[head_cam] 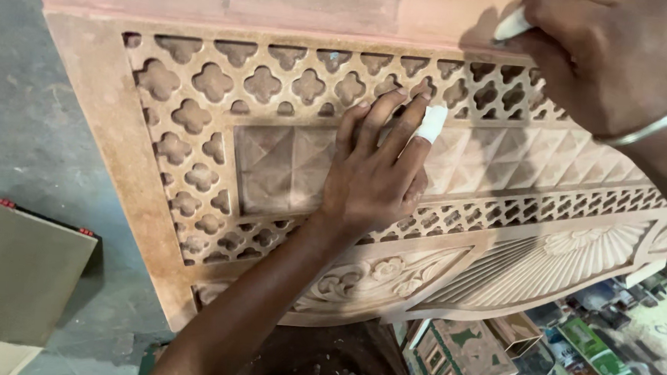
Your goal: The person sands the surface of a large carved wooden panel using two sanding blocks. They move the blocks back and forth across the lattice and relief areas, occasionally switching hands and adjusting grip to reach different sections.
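Observation:
A carved sandstone-coloured panel (198, 165) with quatrefoil lattice, raised pyramid blocks and floral relief fills the view. My left hand (376, 171) lies flat on it, fingers spread over the lattice and pyramid band; its index finger is wrapped in white tape. My right hand (610, 61), with a metal bangle (656, 121) on the wrist, is at the panel's top right, shut on a small white tool (511, 26) whose tip meets the lattice edge.
Grey concrete floor (25, 118) lies to the left. A flat beige board (17, 270) rests at lower left. Small carved boxes (469, 354) and several coloured packets (599, 353) sit below the panel at lower right.

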